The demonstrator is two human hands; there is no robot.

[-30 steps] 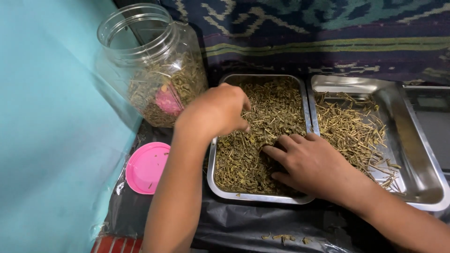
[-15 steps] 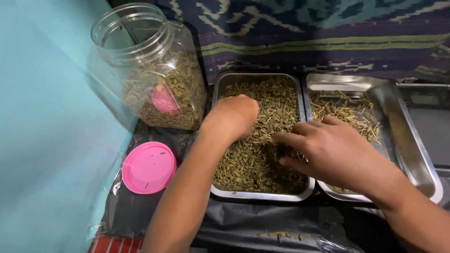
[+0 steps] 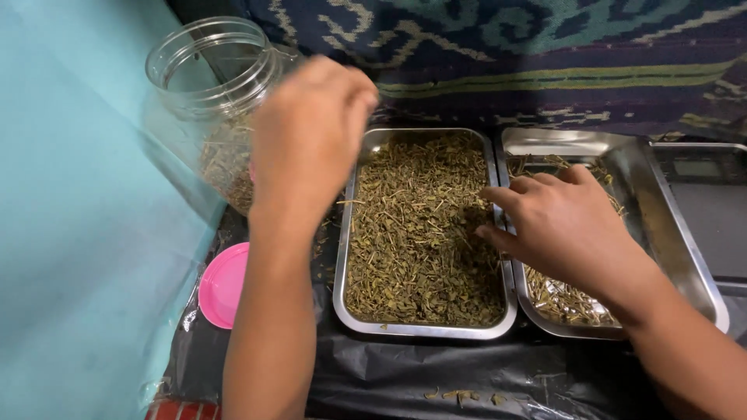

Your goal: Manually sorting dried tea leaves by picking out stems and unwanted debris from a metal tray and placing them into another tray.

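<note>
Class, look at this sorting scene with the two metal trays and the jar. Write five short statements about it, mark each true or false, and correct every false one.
1. The left hand is raised beside the clear plastic jar. True.
2. The round pink lid is screwed onto the jar. False: it lies on the black sheet, and the jar is open.
3. The right hand reaches over both trays. True.
4. The left steel tray holds water. False: dried green herb bits.
5. The right steel tray is fuller. False: partly bare metal.
</note>
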